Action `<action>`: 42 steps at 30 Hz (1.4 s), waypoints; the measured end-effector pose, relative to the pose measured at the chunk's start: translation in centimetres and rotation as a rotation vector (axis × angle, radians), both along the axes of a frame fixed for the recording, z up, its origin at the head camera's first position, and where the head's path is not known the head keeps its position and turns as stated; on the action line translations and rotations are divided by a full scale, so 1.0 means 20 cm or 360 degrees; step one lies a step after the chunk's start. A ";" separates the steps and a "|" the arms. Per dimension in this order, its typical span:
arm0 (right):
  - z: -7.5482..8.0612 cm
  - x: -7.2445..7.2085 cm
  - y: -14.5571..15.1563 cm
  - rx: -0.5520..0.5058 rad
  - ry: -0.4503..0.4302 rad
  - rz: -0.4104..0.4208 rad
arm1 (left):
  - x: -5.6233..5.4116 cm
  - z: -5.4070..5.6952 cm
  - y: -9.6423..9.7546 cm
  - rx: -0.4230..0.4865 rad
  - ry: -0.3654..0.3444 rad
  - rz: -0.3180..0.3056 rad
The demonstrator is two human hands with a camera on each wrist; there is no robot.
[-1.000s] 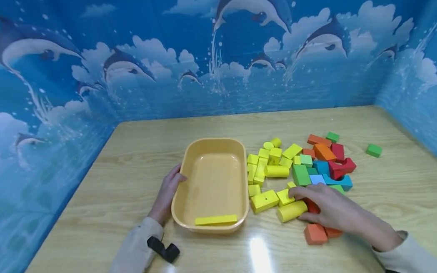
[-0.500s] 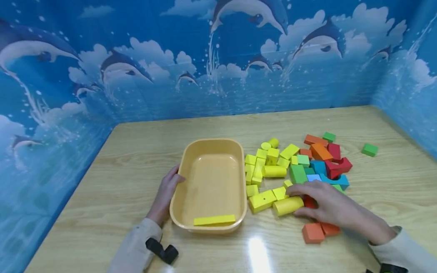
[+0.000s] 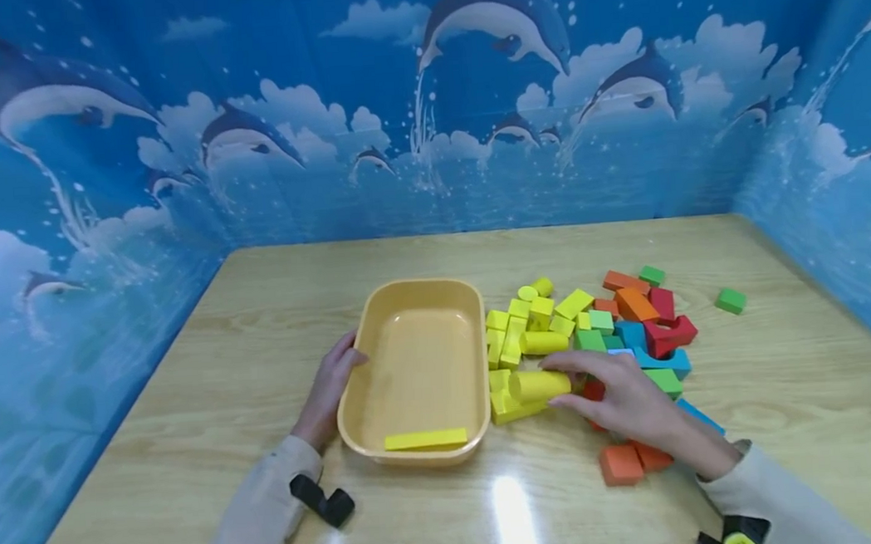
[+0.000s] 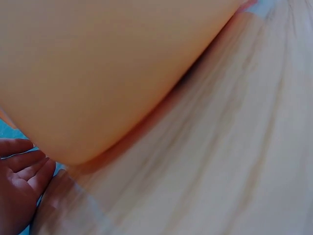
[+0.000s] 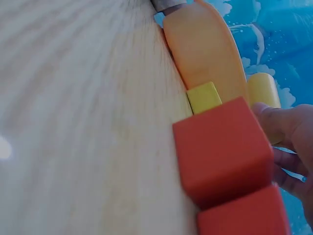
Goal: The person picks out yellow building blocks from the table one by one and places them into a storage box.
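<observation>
My left hand point(image 3: 330, 388) grips the left rim of a tan plastic tub point(image 3: 420, 356), thumb over the edge. The left wrist view shows the tub's outer wall point(image 4: 107, 73) with the fingers point(image 4: 27, 159) along it. A flat yellow block point(image 3: 425, 440) lies inside the tub at the near end. Between thumb and fingers my right hand point(image 3: 626, 393) pinches a yellow cylinder point(image 3: 538, 385), held above a long yellow block point(image 3: 515, 409). In the right wrist view, the cylinder point(image 5: 264, 88) stands out beyond the tub's rim.
Several yellow blocks point(image 3: 545, 343) cluster against the tub's right side. Green, blue, red and orange blocks point(image 3: 635, 303) lie further right, partly under my right hand. Two orange-red blocks point(image 3: 621, 465) sit nearer me. A lone green block point(image 3: 730, 300) lies far right.
My right hand has lifted the yellow cylinder off the table and carried it left, toward the tub. The left hand keeps its hold on the tub.
</observation>
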State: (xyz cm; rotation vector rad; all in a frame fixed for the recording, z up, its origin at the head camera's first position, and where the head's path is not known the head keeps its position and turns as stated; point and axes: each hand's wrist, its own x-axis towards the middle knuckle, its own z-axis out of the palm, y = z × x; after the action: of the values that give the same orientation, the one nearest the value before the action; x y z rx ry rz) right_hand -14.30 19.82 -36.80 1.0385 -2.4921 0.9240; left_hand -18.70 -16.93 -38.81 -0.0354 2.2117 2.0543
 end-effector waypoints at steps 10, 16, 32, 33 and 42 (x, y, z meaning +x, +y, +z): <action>0.14 -0.04 -0.31 -0.0101 0.0001 0.0017 | 0.01 -0.02 0.02 -0.0036 0.0151 0.0042; 0.12 -0.07 -0.53 0.0072 -0.0014 0.0132 | 0.01 -0.03 0.04 -0.0074 0.0253 0.0051; 0.07 -0.10 -0.71 0.0309 -0.0162 0.0262 | 0.01 -0.02 0.04 -0.0103 0.0201 0.0053; 0.07 -0.10 -0.71 0.0318 -0.0164 0.0258 | 0.01 -0.02 0.04 -0.0111 0.0202 0.0052; 0.06 -0.10 -0.70 0.0389 -0.0184 0.0200 | 0.00 -0.02 0.05 -0.0116 0.0181 0.0052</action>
State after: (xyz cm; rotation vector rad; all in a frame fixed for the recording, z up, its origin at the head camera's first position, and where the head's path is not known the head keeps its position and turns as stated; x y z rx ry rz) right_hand -16.39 5.73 -35.51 1.2631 -2.7144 0.7449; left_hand -18.63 -16.02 -39.25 0.0404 2.3677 2.0396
